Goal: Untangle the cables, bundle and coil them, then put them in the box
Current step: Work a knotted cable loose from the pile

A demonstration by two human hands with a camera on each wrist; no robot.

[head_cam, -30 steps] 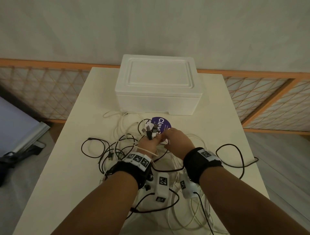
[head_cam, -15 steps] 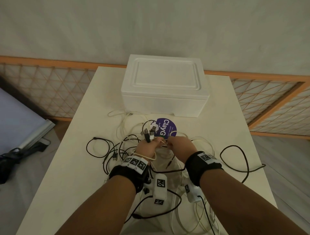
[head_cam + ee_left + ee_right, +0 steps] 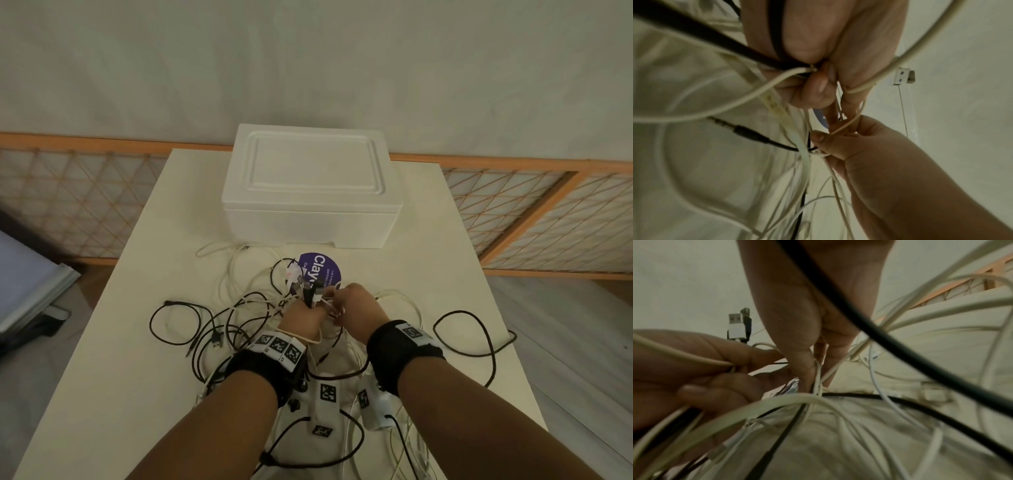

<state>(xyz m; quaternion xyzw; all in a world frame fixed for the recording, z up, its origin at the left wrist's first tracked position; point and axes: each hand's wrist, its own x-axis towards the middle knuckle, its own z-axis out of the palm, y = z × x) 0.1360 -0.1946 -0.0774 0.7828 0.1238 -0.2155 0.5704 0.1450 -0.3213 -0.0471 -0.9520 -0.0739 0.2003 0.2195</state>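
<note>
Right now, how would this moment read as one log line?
left hand: grips gathered cable ends | right hand: pinches thin white cable | cable tangle: on table | foam box: lid on

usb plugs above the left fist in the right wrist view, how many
2: a white USB plug and a black USB plug beside it, above the left hand. Others may be hidden.

The head view looks steeply down over both forearms at the tabletop (image 3: 113, 342). Each wrist view sits close under its palm; all share the cables (image 3: 171, 322).
</note>
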